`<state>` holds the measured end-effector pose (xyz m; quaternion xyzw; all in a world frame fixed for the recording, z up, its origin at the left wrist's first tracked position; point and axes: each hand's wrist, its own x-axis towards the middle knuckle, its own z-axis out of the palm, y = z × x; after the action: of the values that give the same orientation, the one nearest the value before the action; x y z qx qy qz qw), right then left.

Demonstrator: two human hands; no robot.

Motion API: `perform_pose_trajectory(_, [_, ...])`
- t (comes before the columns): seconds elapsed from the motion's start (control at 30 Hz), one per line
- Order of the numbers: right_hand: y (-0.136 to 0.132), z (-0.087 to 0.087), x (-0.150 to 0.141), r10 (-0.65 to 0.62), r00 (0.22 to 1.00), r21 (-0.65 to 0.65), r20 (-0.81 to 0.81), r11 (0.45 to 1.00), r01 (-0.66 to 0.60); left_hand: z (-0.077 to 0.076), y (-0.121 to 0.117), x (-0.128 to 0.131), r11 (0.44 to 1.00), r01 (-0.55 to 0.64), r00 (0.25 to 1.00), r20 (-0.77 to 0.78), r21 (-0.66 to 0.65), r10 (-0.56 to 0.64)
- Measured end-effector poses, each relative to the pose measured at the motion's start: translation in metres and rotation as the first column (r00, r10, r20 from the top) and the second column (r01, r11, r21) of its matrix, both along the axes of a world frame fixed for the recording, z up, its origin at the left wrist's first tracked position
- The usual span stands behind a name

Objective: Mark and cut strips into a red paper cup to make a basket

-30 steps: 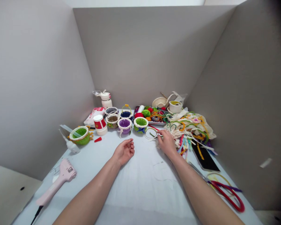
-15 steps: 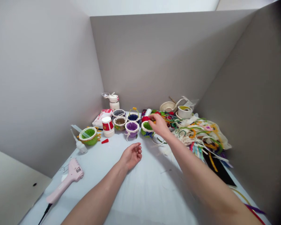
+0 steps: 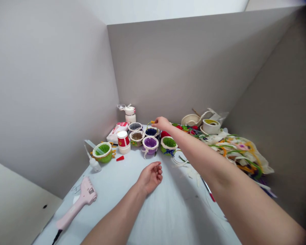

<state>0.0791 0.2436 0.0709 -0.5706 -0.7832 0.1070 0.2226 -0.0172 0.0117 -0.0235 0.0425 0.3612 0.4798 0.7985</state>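
Observation:
At the back of the table my right hand (image 3: pixel 161 123) has its fingertips closed on the orange top of the handle (image 3: pixel 153 122) of a small basket (image 3: pixel 151 132) with a dark blue inside and a white rim. My left hand (image 3: pixel 151 177) rests palm up on the table, its fingers loosely curled and holding nothing. Around the blue basket stand a purple basket (image 3: pixel 150 142), a green one (image 3: pixel 169 142) with a blue bow, a brown one (image 3: pixel 137 136) and a grey one (image 3: pixel 135 127).
On the left lie a pink glue gun (image 3: pixel 78 202), a glue bottle (image 3: pixel 95 165) and a green basket (image 3: pixel 103 152). A red-and-white tub (image 3: pixel 123 141) stands near a white bottle (image 3: pixel 130 115). Tangled yarn (image 3: pixel 241 149) and a white bowl (image 3: pixel 210 127) fill the right. Partition walls enclose the table.
My right hand has moved left from above the green basket to the blue basket's handle. The left hand stays on the table. The view has shifted slightly.

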Motion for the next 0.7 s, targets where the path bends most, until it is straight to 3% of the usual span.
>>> perform_pose_trajectory(0.4, [0.051,0.027,0.004,-0.034,0.999,0.156,-0.038,0.987,0.039,-0.002,0.001,0.001,1.000,0.004,1.000,-0.019,0.002,-0.004])
perform_pose_trajectory(0.7, [0.064,0.020,0.006,0.027,0.999,0.131,-0.027,0.991,-0.023,-0.001,0.001,0.002,1.000,-0.002,0.999,-0.044,0.000,0.002])
